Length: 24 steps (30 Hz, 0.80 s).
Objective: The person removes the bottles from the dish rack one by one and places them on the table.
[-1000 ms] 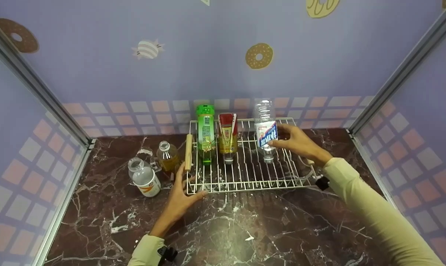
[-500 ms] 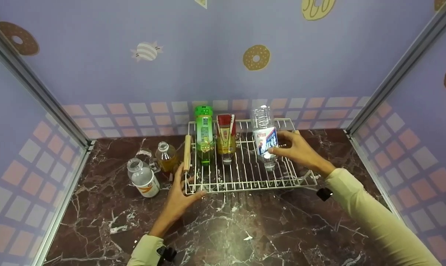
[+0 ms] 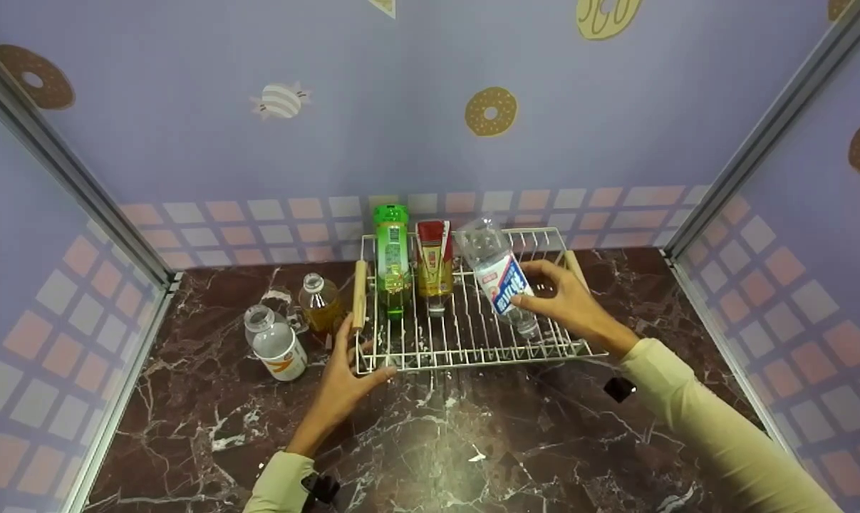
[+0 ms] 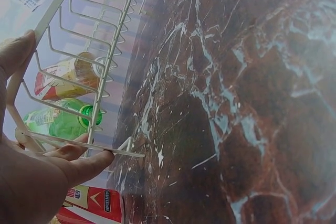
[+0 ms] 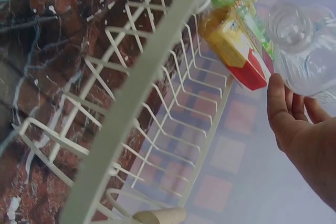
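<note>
My right hand (image 3: 568, 303) pinches a clear plastic bottle (image 3: 497, 281) with a blue, white and red label above the wire rack (image 3: 465, 362). The bottle tilts, neck toward the front right and base toward the back left. In the right wrist view the fingers (image 5: 283, 111) touch its clear side (image 5: 310, 45). My left hand (image 3: 340, 388) grips the rack's front left corner, thumb on the front rail and fingers around the side. A green bottle (image 3: 392, 263) and a red-and-yellow bottle (image 3: 434, 267) sit in the rack, necks toward the front.
Left of the rack stand a bottle of amber liquid (image 3: 321, 303) and a clear bottle with a white and orange label (image 3: 276, 343), both uncapped. Wooden handles (image 3: 360, 293) flank the rack. Patterned panels (image 3: 287, 157) enclose the dark marbled surface (image 3: 437, 442).
The clear bottle in my right hand has come lower and toward the front, and its base has swung left. The left hand stays on the rack corner.
</note>
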Available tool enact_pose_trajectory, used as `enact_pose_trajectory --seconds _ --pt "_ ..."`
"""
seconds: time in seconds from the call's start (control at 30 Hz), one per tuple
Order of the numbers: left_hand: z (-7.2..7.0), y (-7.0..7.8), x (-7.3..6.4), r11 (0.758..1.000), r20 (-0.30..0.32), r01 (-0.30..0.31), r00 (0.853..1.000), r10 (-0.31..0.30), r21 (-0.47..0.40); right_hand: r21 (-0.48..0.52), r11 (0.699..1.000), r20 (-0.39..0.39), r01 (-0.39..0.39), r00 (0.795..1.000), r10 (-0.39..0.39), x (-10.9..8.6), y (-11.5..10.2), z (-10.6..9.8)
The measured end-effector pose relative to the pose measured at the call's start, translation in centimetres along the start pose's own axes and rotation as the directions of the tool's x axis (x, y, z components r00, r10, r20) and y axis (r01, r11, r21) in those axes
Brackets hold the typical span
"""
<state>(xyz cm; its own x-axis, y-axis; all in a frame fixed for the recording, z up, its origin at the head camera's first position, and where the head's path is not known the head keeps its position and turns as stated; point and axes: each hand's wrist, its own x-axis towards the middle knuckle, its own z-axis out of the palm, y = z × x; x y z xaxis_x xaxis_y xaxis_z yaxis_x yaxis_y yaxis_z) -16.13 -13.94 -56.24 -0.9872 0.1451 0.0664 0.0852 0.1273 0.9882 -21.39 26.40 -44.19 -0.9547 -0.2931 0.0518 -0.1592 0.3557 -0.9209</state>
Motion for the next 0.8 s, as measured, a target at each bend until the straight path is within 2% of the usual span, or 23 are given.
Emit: enact_pose_trajectory --seconds 0.27,0.6,0.8 --pt "0.0 -0.1 0.2 1.000 0.004 -0.001 1.000 0.001 -0.017 -0.012 0.998 0.010 0.058 0.998 -0.058 -1.2 0.3 1.2" --pt "-0.1 -0.2 0.2 1.000 0.000 0.015 1.000 -0.015 -0.006 0.044 0.997 0.061 0.059 0.996 -0.062 -2.5 -0.1 2.9" --pt "-0.1 0.0 0.1 1.000 -0.004 0.029 1.000 -0.029 0.008 0.050 0.993 0.083 0.104 0.991 -0.108 -3.0 -0.4 3.4"
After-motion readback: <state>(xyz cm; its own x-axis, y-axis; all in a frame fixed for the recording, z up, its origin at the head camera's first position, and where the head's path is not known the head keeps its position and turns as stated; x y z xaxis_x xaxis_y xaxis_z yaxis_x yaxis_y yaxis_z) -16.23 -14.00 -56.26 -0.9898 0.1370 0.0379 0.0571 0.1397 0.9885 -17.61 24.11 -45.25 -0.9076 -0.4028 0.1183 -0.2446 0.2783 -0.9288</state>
